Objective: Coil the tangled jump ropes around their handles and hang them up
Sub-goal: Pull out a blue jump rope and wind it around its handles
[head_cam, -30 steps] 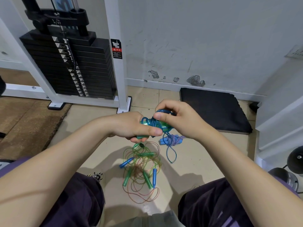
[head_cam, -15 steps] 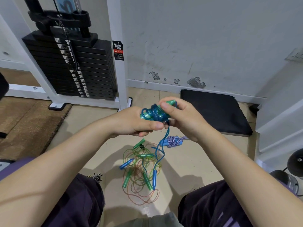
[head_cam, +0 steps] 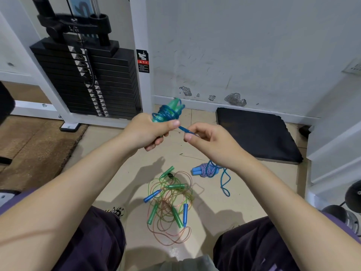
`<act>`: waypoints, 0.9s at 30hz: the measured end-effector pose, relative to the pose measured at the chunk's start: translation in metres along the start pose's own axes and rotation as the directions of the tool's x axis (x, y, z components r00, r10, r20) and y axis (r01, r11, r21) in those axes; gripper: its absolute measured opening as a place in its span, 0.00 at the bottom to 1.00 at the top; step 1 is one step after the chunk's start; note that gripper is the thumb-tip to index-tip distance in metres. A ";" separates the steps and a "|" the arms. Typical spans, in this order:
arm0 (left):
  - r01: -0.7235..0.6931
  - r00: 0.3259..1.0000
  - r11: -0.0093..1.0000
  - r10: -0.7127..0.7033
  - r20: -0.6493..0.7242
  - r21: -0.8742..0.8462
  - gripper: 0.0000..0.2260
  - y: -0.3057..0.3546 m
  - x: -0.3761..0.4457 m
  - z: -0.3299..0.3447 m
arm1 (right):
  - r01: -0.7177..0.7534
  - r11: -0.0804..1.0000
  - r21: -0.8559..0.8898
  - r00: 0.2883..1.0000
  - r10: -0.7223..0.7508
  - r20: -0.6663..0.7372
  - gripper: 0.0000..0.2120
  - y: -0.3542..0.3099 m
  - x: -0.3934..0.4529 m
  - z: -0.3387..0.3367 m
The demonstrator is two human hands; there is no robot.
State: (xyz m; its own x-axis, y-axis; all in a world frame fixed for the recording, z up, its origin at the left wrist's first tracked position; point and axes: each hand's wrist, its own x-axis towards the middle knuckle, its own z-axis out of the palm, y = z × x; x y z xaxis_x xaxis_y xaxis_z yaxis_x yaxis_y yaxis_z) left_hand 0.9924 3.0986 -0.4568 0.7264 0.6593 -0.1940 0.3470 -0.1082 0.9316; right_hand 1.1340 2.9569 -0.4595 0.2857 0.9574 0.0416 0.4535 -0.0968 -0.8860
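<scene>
On the floor nearest, the tangled ropes (head_cam: 168,200) wait; above, the right hand (head_cam: 211,141) pinches the blue cord's tail (head_cam: 186,130), now pulled taut; the left hand (head_cam: 150,132) grips the coiled handles (head_cam: 169,112), raised higher; wrapping looks nearly finished.

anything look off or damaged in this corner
Yes. The wall has patches of chipped paint just above the baseboard and scuff marks higher up. On the floor, a tangled pile of jump ropes lies loose, not yet coiled, beside a wound blue rope.
</scene>
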 end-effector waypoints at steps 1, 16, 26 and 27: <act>0.023 0.998 0.999 -0.025 0.053 0.035 0.18 0.000 0.000 -0.001 | 0.026 0.999 -0.040 1.000 -0.026 -0.014 0.07 -0.001 0.001 -0.003; -0.017 0.845 0.935 -0.176 0.506 0.354 0.19 0.011 -0.015 0.017 | 0.074 0.969 -0.237 0.994 -0.090 -0.057 0.13 0.006 0.007 -0.012; -0.114 0.819 0.970 -0.032 0.573 0.216 0.17 0.004 -0.020 0.018 | -0.048 0.994 -0.096 0.999 0.049 0.003 0.18 -0.005 0.003 -0.009; -0.093 0.799 0.981 -0.028 0.601 0.169 0.19 0.004 -0.020 0.017 | -0.038 0.995 -0.087 0.999 0.039 0.006 0.18 -0.007 0.003 -0.010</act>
State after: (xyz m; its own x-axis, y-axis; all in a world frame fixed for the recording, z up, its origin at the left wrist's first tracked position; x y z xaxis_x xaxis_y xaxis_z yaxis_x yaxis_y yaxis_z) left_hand 0.9892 3.0729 -0.4547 0.9272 0.0827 -0.3654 0.3730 -0.2935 0.8802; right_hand 1.1402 2.9573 -0.4490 0.2984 0.9544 0.0046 0.5138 -0.1566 -0.8435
